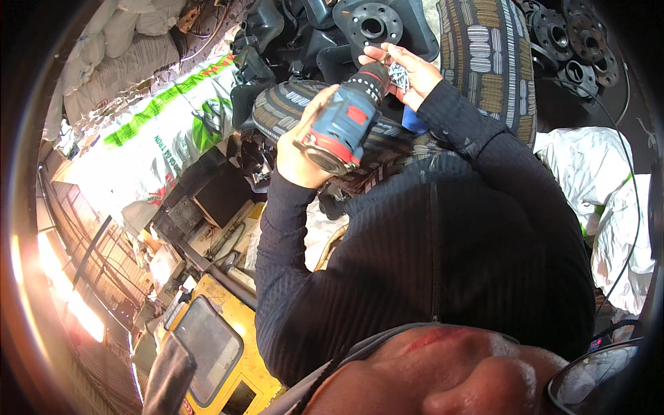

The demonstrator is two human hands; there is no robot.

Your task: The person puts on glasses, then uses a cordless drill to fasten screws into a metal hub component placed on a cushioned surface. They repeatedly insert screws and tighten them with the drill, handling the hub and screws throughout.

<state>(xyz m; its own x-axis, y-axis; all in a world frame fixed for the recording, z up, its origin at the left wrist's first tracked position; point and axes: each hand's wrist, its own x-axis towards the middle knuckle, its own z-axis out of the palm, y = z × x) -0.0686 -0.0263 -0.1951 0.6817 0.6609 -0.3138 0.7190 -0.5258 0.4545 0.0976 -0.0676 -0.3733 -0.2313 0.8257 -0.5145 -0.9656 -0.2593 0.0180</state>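
My left hand (303,142) is wrapped around a cordless drill (346,119), blue and black with red parts. Its dark chuck points up and to the right, toward my right hand (419,75). A cluster of small silver screws (399,77) lies in that right hand, against the palm. The right fingertips are bent in close to the drill's front end; whether they touch the bit I cannot tell. Just beyond them is a black part with a round metal flange (373,26). Below the right wrist shows a blue object (413,122), mostly covered.
Patterned cushions (487,62) lie in front of and beside me. More black parts (259,62) are piled at the far left, and metal hubs (584,41) at the far right. White sacks (180,131) stand left, others (595,180) right, with a cable (633,187) hanging past. A yellow machine (228,346) stands lower left.
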